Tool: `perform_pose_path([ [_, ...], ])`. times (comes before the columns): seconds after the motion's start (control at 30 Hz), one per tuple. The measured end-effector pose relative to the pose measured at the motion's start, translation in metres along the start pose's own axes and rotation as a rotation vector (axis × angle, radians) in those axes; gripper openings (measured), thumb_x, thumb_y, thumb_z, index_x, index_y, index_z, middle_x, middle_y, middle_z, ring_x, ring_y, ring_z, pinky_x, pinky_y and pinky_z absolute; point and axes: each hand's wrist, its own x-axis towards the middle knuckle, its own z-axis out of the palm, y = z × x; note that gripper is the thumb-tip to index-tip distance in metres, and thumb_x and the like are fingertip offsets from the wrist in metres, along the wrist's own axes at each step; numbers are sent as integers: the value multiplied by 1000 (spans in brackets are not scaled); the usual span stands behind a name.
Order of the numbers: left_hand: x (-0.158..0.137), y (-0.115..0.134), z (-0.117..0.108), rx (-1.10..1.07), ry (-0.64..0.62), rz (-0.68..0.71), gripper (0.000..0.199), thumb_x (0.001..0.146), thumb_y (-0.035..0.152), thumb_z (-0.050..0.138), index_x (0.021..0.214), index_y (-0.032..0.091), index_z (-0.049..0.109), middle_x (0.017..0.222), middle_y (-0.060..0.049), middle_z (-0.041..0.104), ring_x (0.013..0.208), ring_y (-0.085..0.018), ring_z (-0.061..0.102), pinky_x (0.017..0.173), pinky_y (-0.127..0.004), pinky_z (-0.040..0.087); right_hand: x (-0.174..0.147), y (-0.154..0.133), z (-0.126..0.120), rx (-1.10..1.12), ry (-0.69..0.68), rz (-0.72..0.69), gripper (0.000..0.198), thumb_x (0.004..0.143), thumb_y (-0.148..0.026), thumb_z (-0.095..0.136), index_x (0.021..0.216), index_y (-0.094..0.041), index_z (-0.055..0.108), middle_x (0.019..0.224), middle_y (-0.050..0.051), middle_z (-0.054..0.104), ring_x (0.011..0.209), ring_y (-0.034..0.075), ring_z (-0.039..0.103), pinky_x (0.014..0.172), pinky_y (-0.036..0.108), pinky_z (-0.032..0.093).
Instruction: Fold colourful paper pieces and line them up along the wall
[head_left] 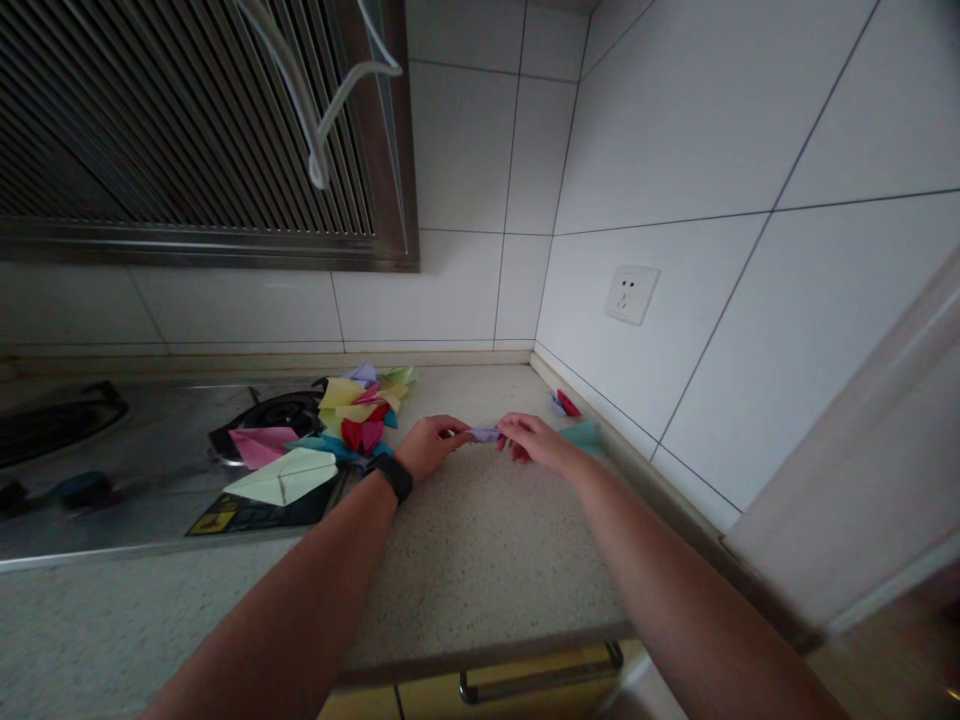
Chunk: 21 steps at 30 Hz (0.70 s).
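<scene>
Head view, the only one, looks down two forearms to a speckled countertop (480, 540), where the left hand (429, 445) and the right hand (534, 440) meet over a small lilac paper piece (484, 434). Each hand pinches one end of it, fingers closed on the paper, and it is held low, just above or on the counter near the tiled corner. The likeliest slip, as I judge it, is a crooked crease or a small tear: the piece is tiny against the fingers, and a pull from both ends at once could skew or rip it. A sweep of the left forearm could also scatter the pile of folded papers (352, 415), which lies just beside that wrist and partly over the stove burner (270, 412); paper resting on a burner is a hazard if the hob is hot, though nothing here shows whether it is. Something red (519, 455) shows under the right hand, probably more paper, but the fingers cover most of it. A teal sheet (583, 436) and a small red and lilac scrap (564, 404) lie by the wall beyond. The shape of the lilac piece is too small to make out, and the fingertips hide its ends. A black wristband (394, 475) sits on the left wrist.
</scene>
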Motion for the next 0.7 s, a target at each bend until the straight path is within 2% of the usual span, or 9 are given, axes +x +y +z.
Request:
perform_pose_path([
  [0.13, 2, -6, 1, -18, 30, 65, 22, 82, 31, 59, 96, 21, 72, 87, -5, 66, 70, -12, 56, 58, -21, 43, 0, 0, 0, -24, -11, 15, 32, 81, -48, 57, 92, -18, 60, 87, 5, 65, 60, 10, 54, 49, 21, 41],
  [0.3, 3, -8, 3, -57, 24, 110, 22, 82, 26, 57, 99, 21, 71, 92, -6, 65, 78, -13, 58, 59, -20, 46, 1, 4, -1, -19, -58, 33, 42, 75, -45, 67, 106, -17, 60, 84, 4, 63, 61, 10, 53, 51, 22, 42],
  [0.43, 3, -7, 3, -74, 29, 130, 26, 85, 26, 53, 105, 21, 68, 98, -7, 64, 82, -14, 58, 59, -20, 48, 2, 6, -1, -78, -84, 21, 43, 73, -45, 68, 103, -16, 64, 76, 3, 61, 59, 10, 52, 51, 22, 39],
  [0.6, 4, -13, 4, 47, 67, -6, 43, 85, 25, 49, 127, 18, 52, 110, -8, 63, 78, -13, 58, 70, -26, 49, 0, 2, 0, -303, 93, -71, 41, 69, -42, 71, 102, -18, 64, 69, 0, 60, 57, 11, 51, 50, 22, 36],
  [0.7, 5, -15, 6, 183, 47, -19, 39, 85, 25, 48, 122, 14, 56, 106, -10, 63, 83, -15, 58, 78, -28, 46, -3, -5, 1, -433, 187, -129, 37, 69, -40, 72, 100, -20, 63, 70, 0, 61, 56, 12, 52, 51, 23, 35],
])
